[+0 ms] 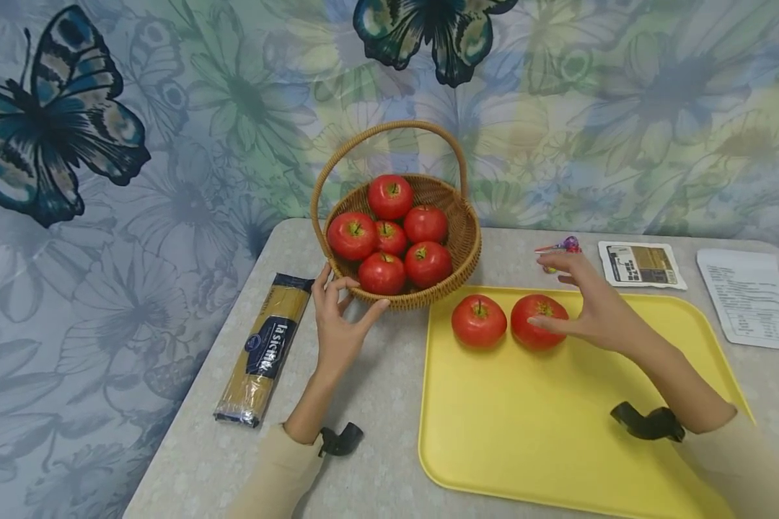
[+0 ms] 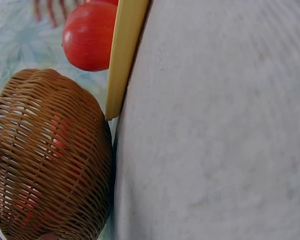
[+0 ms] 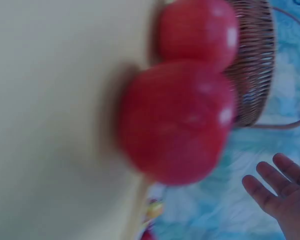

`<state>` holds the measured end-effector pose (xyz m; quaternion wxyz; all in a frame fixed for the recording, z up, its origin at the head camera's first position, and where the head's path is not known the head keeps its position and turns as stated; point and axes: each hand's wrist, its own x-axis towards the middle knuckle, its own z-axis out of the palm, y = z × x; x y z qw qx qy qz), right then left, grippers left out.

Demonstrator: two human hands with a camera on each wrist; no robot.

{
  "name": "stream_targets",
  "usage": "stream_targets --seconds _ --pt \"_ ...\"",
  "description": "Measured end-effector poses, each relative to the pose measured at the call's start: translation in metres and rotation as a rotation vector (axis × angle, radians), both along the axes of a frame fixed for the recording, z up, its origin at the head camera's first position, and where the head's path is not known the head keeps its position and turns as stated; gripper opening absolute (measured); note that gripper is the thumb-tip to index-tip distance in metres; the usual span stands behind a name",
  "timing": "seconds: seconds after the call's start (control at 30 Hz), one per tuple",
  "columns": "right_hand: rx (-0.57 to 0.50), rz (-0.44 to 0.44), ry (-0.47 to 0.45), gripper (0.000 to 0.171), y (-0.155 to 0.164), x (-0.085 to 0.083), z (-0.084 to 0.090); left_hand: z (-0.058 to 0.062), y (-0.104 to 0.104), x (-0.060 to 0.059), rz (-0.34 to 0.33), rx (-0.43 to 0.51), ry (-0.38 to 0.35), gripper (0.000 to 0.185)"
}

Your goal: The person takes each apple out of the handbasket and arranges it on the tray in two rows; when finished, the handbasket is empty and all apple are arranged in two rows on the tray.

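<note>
A wicker basket point(image 1: 459, 265) with a hoop handle holds several red tomatoes point(image 1: 389, 196) at the table's back middle. My left hand point(image 1: 353, 290) cups its front-left wall, thumb up by the rim and fingers curved under the side. The left wrist view has the basket's weave point(image 2: 50, 160) close up. Two more tomatoes point(image 1: 479, 321) point(image 1: 537, 321) sit side by side on a yellow tray point(image 1: 545, 432). My right hand point(image 1: 561, 292) hovers spread beside the right one, thumb at its side. In the right wrist view that tomato point(image 3: 177, 120) is blurred, with my straight fingers point(image 3: 280, 195) apart from it.
A pack of spaghetti point(image 1: 266, 346) lies left of the basket near the table's left edge. Behind the tray are a small colourful object point(image 1: 561, 246), a printed packet point(image 1: 641, 264) and a paper sheet point(image 1: 753, 297). A floral butterfly curtain hangs behind.
</note>
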<state>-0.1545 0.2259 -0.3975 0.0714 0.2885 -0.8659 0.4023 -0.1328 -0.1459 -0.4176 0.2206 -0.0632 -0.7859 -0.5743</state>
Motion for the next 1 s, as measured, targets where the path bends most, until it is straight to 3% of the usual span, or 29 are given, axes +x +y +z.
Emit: stream_targets --seconds 0.2,0.47,0.6,0.7,1.0 --pt "-0.075 0.101 0.051 0.083 -0.049 -0.026 0.030 0.000 -0.001 0.002 0.004 -0.003 -0.003 0.043" --pt "-0.103 0.166 0.040 0.075 -0.114 -0.060 0.044 0.001 0.001 0.002 0.004 -0.008 -0.003 0.042" --pt "-0.143 0.193 -0.057 0.072 -0.140 -0.080 0.044 0.003 0.002 0.000 -0.003 -0.011 -0.008 0.042" --pt "-0.105 0.212 -0.135 0.076 -0.159 -0.092 0.043 0.003 0.003 -0.001 -0.007 -0.015 -0.020 0.041" --pt "0.044 0.243 -0.229 0.080 -0.218 -0.118 0.043 0.006 0.002 0.003 -0.009 -0.018 -0.027 0.043"
